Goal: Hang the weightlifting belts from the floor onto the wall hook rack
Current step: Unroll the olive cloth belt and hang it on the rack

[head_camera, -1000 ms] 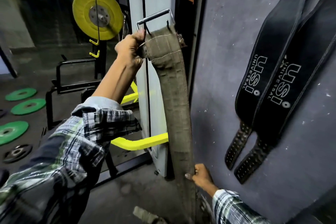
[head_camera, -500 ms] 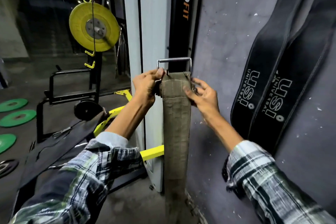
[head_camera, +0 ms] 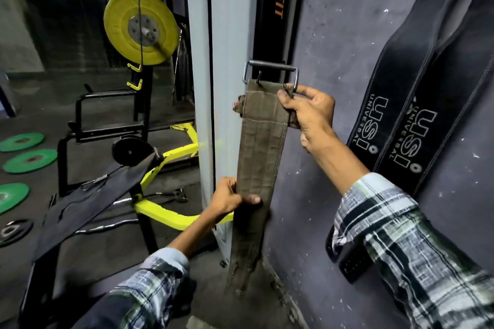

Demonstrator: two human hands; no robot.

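Here's the olive canvas belt (head_camera: 260, 163) held up in front of the grey wall (head_camera: 334, 35), hanging long, its tail trailing down toward the floor (head_camera: 112, 248) by the wall's foot. The right hand (head_camera: 307, 109) is up at the top end, fingers curled and pinching the belt's corner just under the steel buckle (head_camera: 270, 72). The left hand (head_camera: 230, 199) is lower down, thumb across the front and fingers wrapped round the belt's left edge, steadying the strap.

Two black belts (head_camera: 401, 125) already hang on the wall to the right, their upper ends out of view, so the hook rack itself can't be seen from here; judging by them, it sits higher up and to the right.

The step in hand looks like lifting the buckle to a hook. To do it well, the buckle's open frame should lead, held square so a hook can pass cleanly through, with the two prongs kept from snagging. The lower hand would do best to take the strap's weight and stop it swinging, then ease off only once the buckle is seated. The strap is heavy and floppy; let go too early and it could slide back down.
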